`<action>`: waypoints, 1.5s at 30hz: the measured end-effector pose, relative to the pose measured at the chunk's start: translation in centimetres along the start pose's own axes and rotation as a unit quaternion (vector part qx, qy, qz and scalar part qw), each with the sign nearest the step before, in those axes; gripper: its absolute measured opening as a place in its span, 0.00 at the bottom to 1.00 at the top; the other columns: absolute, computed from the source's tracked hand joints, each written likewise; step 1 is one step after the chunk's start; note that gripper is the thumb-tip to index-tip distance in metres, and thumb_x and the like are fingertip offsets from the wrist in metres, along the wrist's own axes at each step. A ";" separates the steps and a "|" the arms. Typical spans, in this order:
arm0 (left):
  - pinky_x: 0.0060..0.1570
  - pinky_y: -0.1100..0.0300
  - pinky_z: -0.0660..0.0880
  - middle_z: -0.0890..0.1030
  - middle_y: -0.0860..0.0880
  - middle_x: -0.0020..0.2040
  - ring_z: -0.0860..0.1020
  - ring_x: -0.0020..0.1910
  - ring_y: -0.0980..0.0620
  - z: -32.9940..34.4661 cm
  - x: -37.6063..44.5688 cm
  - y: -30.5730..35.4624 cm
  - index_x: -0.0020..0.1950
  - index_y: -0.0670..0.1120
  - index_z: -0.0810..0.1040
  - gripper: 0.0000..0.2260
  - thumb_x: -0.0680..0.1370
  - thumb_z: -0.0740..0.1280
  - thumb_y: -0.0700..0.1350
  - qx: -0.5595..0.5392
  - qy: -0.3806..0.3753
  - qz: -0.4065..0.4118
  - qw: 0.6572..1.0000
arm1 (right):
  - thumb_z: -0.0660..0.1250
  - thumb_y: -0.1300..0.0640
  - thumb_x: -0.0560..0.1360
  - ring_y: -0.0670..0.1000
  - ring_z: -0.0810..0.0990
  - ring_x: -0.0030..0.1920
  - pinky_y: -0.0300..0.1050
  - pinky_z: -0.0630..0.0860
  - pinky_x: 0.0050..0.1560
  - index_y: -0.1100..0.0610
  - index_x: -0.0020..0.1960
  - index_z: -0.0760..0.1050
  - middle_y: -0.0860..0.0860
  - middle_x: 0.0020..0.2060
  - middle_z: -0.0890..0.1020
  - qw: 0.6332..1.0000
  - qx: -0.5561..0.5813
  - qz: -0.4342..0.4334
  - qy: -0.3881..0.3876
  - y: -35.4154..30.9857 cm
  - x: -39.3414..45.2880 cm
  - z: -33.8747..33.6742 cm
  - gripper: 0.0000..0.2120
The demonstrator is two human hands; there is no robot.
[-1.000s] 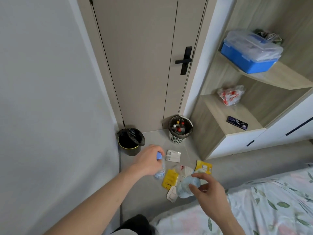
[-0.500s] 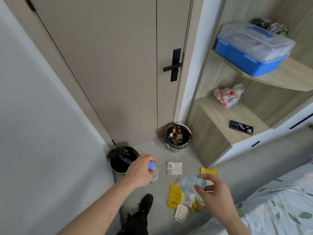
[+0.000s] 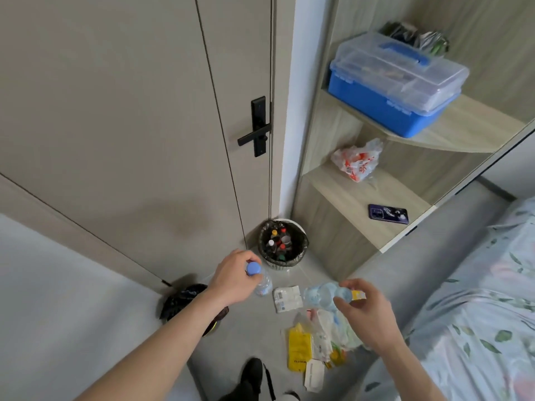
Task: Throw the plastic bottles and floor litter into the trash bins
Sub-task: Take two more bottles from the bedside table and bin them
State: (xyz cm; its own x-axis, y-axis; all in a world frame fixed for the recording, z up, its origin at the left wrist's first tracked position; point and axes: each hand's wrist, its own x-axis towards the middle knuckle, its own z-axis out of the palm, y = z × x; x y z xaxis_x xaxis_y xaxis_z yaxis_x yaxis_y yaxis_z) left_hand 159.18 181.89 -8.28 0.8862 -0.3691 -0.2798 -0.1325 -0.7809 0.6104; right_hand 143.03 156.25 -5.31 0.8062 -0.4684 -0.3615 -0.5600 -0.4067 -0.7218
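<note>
While hovering above the floor litter (image 3: 301,347), left hand (image 3: 236,280) clenching a blue-capped bottle (image 3: 259,277), right hand (image 3: 366,311) fingertips pinching a clear bottle (image 3: 321,295)

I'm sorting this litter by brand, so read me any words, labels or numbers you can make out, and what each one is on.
Nothing here can be read for certain.
Yellow flat plastic pouch on the floor: dark print along its lower edge, too blurred.
White paper packet with small labels: too small.
Red-and-white plastic bag on the shelf: red characters, too blurred.
</note>
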 end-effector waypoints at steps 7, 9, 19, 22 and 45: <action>0.50 0.60 0.73 0.76 0.60 0.52 0.78 0.47 0.58 2.4 6.0 0.6 0.50 0.59 0.79 0.08 0.72 0.70 0.50 -0.028 0.000 -0.016 0.999 | 0.75 0.51 0.75 0.34 0.82 0.35 0.35 0.73 0.34 0.42 0.52 0.77 0.39 0.47 0.83 0.999 -0.024 0.029 -0.011 2.6 3.7 0.3 0.10; 0.51 0.60 0.74 0.76 0.60 0.52 0.77 0.49 0.58 3.3 8.5 0.3 0.50 0.58 0.79 0.08 0.73 0.70 0.50 -0.028 -0.016 -0.017 0.999 | 0.75 0.50 0.74 0.36 0.83 0.36 0.34 0.75 0.34 0.39 0.51 0.76 0.38 0.49 0.83 0.999 -0.025 0.044 -0.008 3.2 5.4 0.6 0.10; 0.47 0.62 0.76 0.80 0.55 0.49 0.78 0.47 0.57 13.3 29.3 -5.1 0.49 0.54 0.79 0.07 0.73 0.71 0.44 -0.049 -0.119 -0.077 0.989 | 0.81 0.62 0.63 0.38 0.83 0.31 0.28 0.75 0.36 0.36 0.44 0.79 0.44 0.46 0.82 0.989 0.015 0.143 0.044 6.6 21.2 6.3 0.23; 0.48 0.58 0.78 0.80 0.52 0.50 0.80 0.47 0.53 17.3 34.5 -8.6 0.48 0.54 0.79 0.07 0.72 0.70 0.45 -0.036 -0.137 -0.094 0.985 | 0.80 0.65 0.63 0.35 0.82 0.32 0.26 0.73 0.37 0.39 0.38 0.79 0.44 0.45 0.82 0.988 -0.003 0.147 0.034 8.2 26.8 10.5 0.21; 0.60 0.50 0.76 0.73 0.52 0.63 0.79 0.55 0.43 33.2 48.1 -26.7 0.65 0.51 0.77 0.16 0.77 0.70 0.47 0.149 -0.258 -0.004 0.954 | 0.71 0.59 0.74 0.52 0.82 0.46 0.40 0.70 0.45 0.45 0.57 0.78 0.42 0.56 0.75 0.987 -0.103 0.112 -0.059 18.5 47.4 29.3 0.15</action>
State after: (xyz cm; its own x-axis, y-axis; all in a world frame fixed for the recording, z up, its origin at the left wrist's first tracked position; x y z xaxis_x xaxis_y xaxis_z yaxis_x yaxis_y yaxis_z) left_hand 190.60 168.26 -62.61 0.5612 -0.5010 -0.6588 -0.3154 -0.8654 0.3894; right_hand 176.48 149.49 -53.14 0.6671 -0.4747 -0.5741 -0.7442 -0.4595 -0.4848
